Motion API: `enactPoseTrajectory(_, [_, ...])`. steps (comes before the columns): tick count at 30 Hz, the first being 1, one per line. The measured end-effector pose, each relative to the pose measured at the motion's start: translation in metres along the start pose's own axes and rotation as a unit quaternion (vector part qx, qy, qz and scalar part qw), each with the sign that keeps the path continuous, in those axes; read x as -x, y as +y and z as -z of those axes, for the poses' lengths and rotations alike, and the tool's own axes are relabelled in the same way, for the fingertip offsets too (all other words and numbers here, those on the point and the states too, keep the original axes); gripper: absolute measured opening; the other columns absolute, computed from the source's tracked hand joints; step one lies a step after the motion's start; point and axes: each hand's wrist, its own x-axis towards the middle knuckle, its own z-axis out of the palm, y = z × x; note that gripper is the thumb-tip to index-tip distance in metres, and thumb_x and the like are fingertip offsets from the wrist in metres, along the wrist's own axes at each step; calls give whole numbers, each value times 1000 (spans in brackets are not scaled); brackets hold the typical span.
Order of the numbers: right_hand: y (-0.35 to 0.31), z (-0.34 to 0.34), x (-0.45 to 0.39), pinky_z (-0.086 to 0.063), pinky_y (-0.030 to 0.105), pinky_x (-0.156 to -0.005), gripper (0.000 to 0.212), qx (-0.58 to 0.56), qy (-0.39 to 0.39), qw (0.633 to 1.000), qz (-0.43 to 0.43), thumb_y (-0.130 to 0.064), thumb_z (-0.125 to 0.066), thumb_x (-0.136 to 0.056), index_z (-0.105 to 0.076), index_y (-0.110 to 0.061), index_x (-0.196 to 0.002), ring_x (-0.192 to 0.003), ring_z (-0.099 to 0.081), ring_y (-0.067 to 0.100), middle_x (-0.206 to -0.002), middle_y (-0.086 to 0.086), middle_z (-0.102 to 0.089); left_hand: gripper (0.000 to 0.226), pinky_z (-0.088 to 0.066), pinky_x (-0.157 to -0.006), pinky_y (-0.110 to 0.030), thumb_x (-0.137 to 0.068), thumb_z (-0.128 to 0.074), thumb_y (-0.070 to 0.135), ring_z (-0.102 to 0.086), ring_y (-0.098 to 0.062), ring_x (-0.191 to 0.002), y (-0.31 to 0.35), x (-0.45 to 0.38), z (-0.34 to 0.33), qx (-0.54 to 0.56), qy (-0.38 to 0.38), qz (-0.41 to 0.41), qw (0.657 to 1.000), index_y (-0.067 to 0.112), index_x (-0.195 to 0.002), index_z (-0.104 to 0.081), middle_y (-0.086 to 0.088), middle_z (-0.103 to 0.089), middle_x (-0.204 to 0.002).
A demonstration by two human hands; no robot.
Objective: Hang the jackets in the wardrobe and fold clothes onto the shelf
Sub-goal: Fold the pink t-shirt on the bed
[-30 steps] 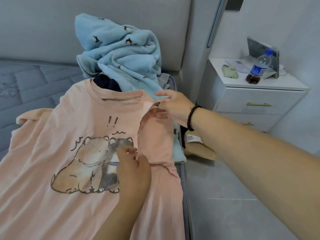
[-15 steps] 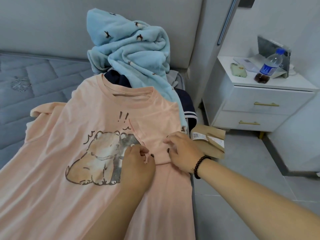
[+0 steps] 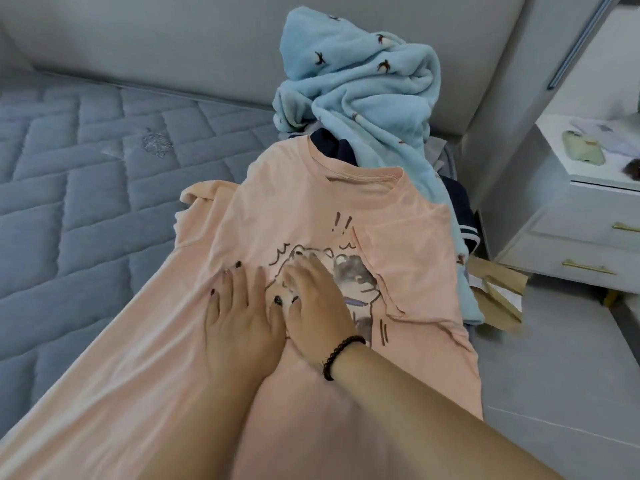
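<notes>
Shirt (image 3: 408, 244): we pressed left hand (image 3: 239, 327), right hand (image 3: 317, 306) flat, fingers straight, gripping nothing; best smoothed outward before folding.

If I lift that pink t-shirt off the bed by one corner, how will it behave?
The pink t-shirt will likely go floppy; it already wrinkles under both flat hands. It looks thin, so probably light. The folded sleeve may well fall open.

Both hands, left hand (image 3: 239, 327) and right hand (image 3: 317, 299), now flat mid-shirt (image 3: 398, 258)
</notes>
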Motion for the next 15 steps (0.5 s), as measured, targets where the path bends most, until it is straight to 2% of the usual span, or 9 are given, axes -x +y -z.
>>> enactPoseTrajectory(3, [1,-9,-29,-10,16,-116,48,-13,9,999,-35,6,-36,-90,-47,-8,-135,-147,-12,15,-152,2,-32,61,-21,-118,-44,-93,-23,38,-23,-28,-147,2,1,-3,18,22,10,1000,19,-150,-35,-12,-30,-157])
enactPoseTrajectory(5, [0,-12,-53,-8,2,-109,47,-63,26,997,-39,12,-34,-89,-56,-6,-127,-146,-18,15,-149,5,-40,63,-21,-119,-40,-91,-27,32,-23,-24,-147,1,5,-3,70,41,34,996,14,-152,-29,-11,-26,-159])
enactPoseTrajectory(6, [0,-13,-65,-9,1,-107,48,-85,28,995,-40,16,-34,-87,-60,-4,-122,-145,-22,16,-145,7,-45,65,-20,-119,-36,-91,-30,29,-23,-22,-147,2,8,0,120,55,56,990,12,-153,-22,-8,-19,-161])
enactPoseTrajectory(8, [2,-16,-86,-11,6,-108,46,-98,13,994,-53,13,-34,-89,-61,-5,-122,-145,-22,17,-143,7,-47,68,-18,-117,-27,-93,-36,20,-19,-14,-147,6,10,9,215,88,92,968,15,-155,-8,0,-6,-162])
enactPoseTrajectory(9, [5,-19,-91,-10,10,-109,44,-84,-5,995,-56,6,-35,-93,-58,-8,-127,-146,-18,16,-147,5,-43,70,-17,-116,-23,-95,-38,16,-14,-9,-148,6,12,12,256,102,101,956,17,-155,-3,4,-1,-162])
enactPoseTrajectory(11, [17,-33,-89,-3,18,-114,45,26,-63,997,-34,-20,-30,-100,-42,-15,-143,-148,-5,15,-157,2,-25,74,-15,-117,-21,-95,-42,12,-8,-3,-148,3,13,14,311,124,115,935,21,-155,1,6,2,-163])
enactPoseTrajectory(13, [29,-43,-82,5,27,-118,53,149,-107,983,-19,-36,-22,-100,-24,-21,-151,-148,2,16,-161,0,-9,77,-21,-119,-27,-95,-46,11,-15,-7,-148,-1,10,15,374,139,134,907,28,-154,2,5,-5,-163])
enactPoseTrajectory(15, [34,-47,-84,6,31,-119,55,191,-114,975,-20,-40,-21,-101,-15,-24,-153,-148,5,16,-161,-2,-2,74,-23,-120,-34,-95,-46,13,-17,-5,-147,-4,2,22,451,153,156,866,33,-151,-1,10,-8,-161])
